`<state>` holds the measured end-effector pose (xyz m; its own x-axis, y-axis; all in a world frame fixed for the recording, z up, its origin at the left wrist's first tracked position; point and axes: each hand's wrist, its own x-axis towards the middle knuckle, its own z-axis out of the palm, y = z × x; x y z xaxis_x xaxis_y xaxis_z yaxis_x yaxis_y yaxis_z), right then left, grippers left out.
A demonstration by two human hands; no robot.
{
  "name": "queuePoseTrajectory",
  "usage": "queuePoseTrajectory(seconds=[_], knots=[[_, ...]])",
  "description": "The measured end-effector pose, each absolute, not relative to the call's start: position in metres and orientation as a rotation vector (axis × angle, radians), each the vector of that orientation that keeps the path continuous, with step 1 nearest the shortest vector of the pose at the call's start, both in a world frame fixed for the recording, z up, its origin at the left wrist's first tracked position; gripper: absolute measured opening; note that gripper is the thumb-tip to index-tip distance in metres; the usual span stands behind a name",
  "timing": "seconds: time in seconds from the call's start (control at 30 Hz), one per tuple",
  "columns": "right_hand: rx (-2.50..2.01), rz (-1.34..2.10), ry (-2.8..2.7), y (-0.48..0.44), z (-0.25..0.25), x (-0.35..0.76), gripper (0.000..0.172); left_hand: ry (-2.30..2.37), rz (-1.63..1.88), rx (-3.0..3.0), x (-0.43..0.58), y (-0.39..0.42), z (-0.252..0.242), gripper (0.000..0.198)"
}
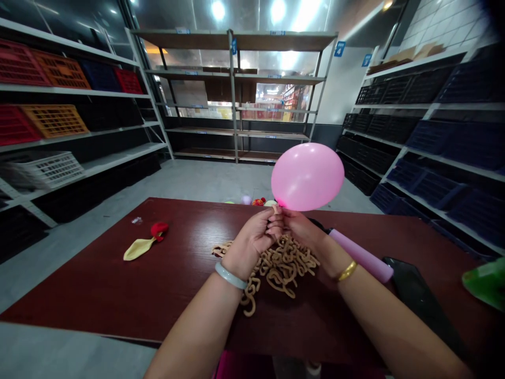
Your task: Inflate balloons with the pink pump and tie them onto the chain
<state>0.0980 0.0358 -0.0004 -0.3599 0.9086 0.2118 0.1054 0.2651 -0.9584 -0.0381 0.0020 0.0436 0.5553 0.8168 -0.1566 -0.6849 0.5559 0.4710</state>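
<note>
An inflated pink balloon [307, 176] floats just above both hands, over the far half of a dark red table [118, 284]. My left hand [258, 231] and my right hand [302, 226] meet at its neck, fingers pinched closed around it. Under the hands lies a heap of tan plastic clips [278, 266]. A pale bangle circles my left wrist, a gold one my right.
A limp yellow balloon [139, 248] and a red one [159, 228] lie on the table's left. A pink pump [365, 257] and a black phone [418, 295] lie to the right, a green object [487, 281] at the right edge. Shelving with crates lines the room.
</note>
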Motion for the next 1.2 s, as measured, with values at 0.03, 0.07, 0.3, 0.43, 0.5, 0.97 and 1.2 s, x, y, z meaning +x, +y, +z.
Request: queuePoseTrajectory(seconds=[0.03,0.07,0.3,0.43,0.5,0.97,1.2], knots=[[-0.945,1.237,-1.653,0.035,-0.001,0.102,0.038,0.416,0.955,0.405,-0.04,0.004,0.044,0.017],[-0.951,1.29,-1.601,0.034,-0.001,0.105,0.038,0.458,1.015,0.436,-0.041,0.006,0.043,0.017],[-1.099,0.909,-1.645,0.019,0.005,0.108,0.026,0.997,1.483,0.932,-0.039,0.027,0.014,0.022],[-0.986,0.438,-1.802,0.005,0.018,0.104,0.014,1.303,1.547,1.479,-0.035,0.026,0.004,0.018],[-0.892,0.373,-1.834,0.0,0.024,0.105,0.011,1.323,1.524,1.648,-0.031,0.021,0.003,0.019],[-0.889,0.504,-1.647,0.003,0.016,0.125,0.01,1.476,1.425,2.035,-0.014,-0.002,0.011,0.023],[-0.953,0.231,-1.776,-0.004,0.027,0.124,0.008,1.484,1.45,2.171,-0.013,-0.007,0.013,0.027]])
